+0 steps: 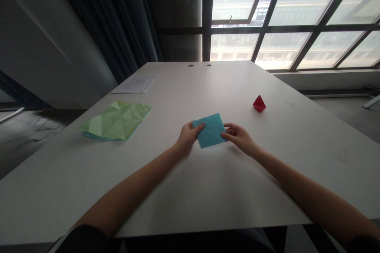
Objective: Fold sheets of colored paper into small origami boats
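A folded blue paper (211,129) lies near the middle of the white table (208,189), held at both sides. My left hand (188,136) pinches its left edge, thumb on top. My right hand (239,136) pinches its right edge with fingers curled. The paper looks folded into a rough rectangle and rests just above or on the tabletop.
A small red folded paper shape (259,104) stands to the right behind the blue paper. A stack of creased green and other coloured sheets (117,120) lies at the left. A printed white sheet (135,83) lies at the far left. Windows and a dark curtain are behind the table.
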A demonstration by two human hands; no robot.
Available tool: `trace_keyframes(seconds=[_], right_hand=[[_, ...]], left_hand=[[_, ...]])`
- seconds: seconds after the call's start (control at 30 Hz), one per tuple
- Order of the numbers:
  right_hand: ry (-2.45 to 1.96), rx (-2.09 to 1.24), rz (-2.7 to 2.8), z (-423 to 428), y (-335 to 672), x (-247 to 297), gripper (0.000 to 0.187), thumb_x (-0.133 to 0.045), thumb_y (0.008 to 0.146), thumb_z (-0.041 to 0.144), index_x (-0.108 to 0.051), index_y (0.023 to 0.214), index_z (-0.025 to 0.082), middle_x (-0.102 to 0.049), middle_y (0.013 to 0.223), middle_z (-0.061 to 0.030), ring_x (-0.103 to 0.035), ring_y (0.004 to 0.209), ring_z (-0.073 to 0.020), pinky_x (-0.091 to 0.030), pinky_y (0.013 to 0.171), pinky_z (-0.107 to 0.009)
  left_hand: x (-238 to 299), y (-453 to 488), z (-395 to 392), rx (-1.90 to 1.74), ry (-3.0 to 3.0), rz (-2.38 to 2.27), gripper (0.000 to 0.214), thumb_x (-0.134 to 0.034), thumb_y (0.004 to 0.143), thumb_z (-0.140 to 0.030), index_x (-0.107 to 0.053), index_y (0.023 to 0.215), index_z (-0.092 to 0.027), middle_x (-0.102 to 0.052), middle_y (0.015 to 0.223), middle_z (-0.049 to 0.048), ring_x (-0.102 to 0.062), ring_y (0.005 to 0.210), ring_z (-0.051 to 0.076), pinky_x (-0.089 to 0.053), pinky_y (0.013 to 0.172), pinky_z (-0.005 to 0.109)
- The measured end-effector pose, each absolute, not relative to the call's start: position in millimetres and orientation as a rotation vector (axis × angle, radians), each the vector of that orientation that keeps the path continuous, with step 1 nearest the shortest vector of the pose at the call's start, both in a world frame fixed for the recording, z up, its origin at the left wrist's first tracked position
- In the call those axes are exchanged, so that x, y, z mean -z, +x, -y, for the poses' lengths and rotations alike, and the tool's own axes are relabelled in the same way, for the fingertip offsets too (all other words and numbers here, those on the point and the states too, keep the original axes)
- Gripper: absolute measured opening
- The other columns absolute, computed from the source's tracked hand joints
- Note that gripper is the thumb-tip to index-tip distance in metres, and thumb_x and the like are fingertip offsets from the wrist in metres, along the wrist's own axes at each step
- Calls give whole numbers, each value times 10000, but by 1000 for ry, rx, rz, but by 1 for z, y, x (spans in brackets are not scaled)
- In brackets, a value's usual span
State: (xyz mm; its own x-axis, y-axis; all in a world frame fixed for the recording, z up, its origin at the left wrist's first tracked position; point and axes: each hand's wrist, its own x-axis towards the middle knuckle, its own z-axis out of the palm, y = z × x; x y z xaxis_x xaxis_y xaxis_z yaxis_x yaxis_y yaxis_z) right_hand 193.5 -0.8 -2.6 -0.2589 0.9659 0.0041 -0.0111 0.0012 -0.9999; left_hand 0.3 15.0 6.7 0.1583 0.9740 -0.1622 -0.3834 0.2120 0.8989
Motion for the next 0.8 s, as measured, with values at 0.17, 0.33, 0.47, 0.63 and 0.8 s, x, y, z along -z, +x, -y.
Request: trace_keyframes(seconds=[0.17, 0.33, 0.47, 0.63, 0.8], right_hand=[[-1146, -1113, 1445, -5, 204, 0, 395, -666, 664, 402, -565, 967, 171, -613, 625, 1, -531, 555, -118, -436, 534, -262], [-1183, -912, 1493, -9, 212, 2, 346, -641, 682, 418, -595, 925, 177, -609, 725, -27, -548, 627, -133, -463, 570, -273], [-1223, -772, 1558, -9, 214, 3, 311, -615, 704, 423, -612, 902, 183, -596, 720, -27, -565, 639, -146, -479, 589, -288], [-1222, -590, 1629, -5, 215, 0, 229, -583, 747, 379, -615, 889, 202, -650, 790, -41, -607, 722, -179, -494, 669, -317], [-1140, -352, 1786, 2, 215, -6, 117, -527, 799, 307, -605, 810, 220, -657, 846, -50, -604, 792, -197, -487, 709, -343]], left_hand=[[-9, -3, -17, -1150, 918, -1009, 290, -664, 643, -409, -596, 684, -129, -599, 630, 13, -539, 537, 81, -399, 464, 164], [-9, -5, -18, -1088, 955, -1058, 317, -628, 669, -440, -573, 670, -128, -517, 501, -15, -472, 403, 53, -264, 356, 152], [-10, -5, -18, -1046, 915, -1004, 306, -638, 660, -411, -580, 743, -122, -573, 587, 6, -524, 410, 71, -317, 364, 160], [-9, -8, -20, -995, 882, -969, 221, -646, 644, -284, -590, 781, -120, -604, 668, 26, -584, 478, 100, -421, 416, 170], [-8, -11, -22, -957, 846, -947, 220, -628, 663, -294, -578, 797, -127, -604, 682, 31, -596, 494, 113, -441, 414, 176]])
